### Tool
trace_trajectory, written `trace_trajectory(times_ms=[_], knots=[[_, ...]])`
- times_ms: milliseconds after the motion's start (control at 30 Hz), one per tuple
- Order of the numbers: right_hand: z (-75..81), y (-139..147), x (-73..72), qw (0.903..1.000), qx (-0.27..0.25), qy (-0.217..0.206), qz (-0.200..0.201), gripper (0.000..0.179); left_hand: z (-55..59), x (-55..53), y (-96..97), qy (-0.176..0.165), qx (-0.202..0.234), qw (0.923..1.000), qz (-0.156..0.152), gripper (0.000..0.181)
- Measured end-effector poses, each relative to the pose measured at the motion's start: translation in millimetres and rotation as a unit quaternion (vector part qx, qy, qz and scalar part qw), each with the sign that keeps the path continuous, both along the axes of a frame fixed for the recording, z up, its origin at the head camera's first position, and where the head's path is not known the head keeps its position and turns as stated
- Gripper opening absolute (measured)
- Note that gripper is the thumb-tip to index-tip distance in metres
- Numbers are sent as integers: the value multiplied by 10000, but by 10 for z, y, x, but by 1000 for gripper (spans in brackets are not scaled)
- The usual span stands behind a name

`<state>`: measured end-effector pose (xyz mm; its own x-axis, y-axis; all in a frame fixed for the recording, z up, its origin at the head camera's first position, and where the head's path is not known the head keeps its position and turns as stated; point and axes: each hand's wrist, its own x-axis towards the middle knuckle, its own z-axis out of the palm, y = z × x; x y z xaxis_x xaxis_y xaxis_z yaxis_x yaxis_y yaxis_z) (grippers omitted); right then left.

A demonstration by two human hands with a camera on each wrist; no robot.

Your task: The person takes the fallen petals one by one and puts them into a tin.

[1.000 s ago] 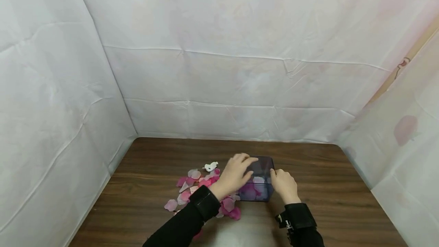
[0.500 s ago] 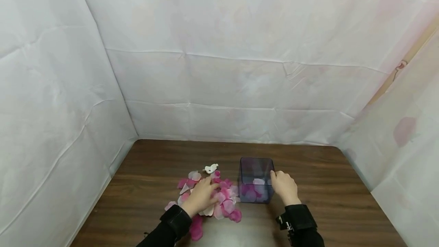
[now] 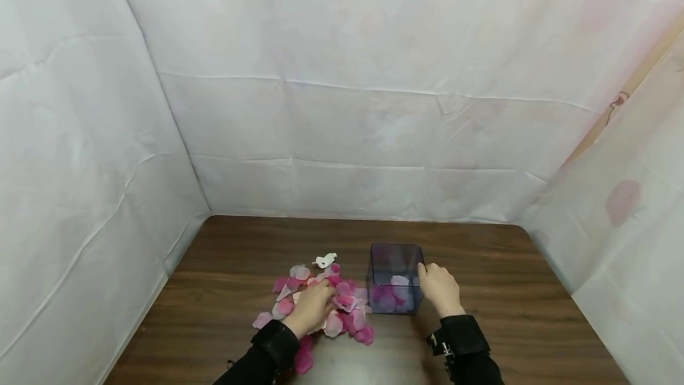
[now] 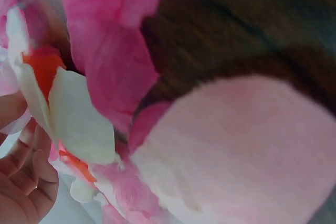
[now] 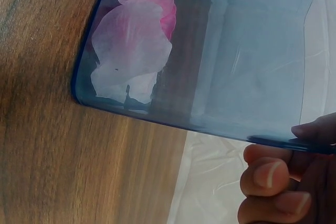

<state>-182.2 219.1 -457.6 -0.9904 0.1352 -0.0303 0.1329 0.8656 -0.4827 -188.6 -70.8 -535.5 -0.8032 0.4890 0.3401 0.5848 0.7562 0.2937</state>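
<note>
Pink, white and magenta artificial petals (image 3: 354, 318) lie in a loose heap on the table. My left hand (image 3: 309, 309) is down in this heap, its fingers curled and pinching petals; in the left wrist view the hand (image 4: 23, 174) has pale petals (image 4: 81, 116) against its fingers. Just right of the heap stands a see-through bluish box (image 3: 396, 266), open at the top, with several petals (image 5: 131, 45) at its bottom. My right hand (image 3: 441, 289) grips the box's right wall at the rim, thumb inside and fingers outside, as the right wrist view shows.
A small white bird-shaped piece (image 3: 325, 261) lies behind the heap. The brown wood-grain table (image 3: 481, 272) meets white cloth walls (image 3: 342, 123) at the back and both sides. Stray magenta petals (image 3: 303, 356) lie near the left forearm.
My left hand has moved left from over the box, down into the petal heap, and its fingers have closed on petals. The right hand stays on the box rim.
</note>
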Motion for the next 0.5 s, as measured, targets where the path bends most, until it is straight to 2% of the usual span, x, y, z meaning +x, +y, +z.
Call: trace_trajectory(times_ms=[100, 233, 367, 500], knots=[[9, 15, -14, 10000, -1, 21, 37, 43, 47, -27, -10, 30, 111, 9999, 62, 4], [23, 22, -21, 10000, 15, 52, 70, 42, 130, -60, -27, 16, 323, 9994, 123, 8], [17, 23, -8, 10000, 11, -5, 55, 42, 237, -77, -32, -188, 626, 9978, 128, 5], [12, 25, 9, 10000, -42, -55, 34, 43, 381, -90, -6, -332, 762, 9965, 33, 16]])
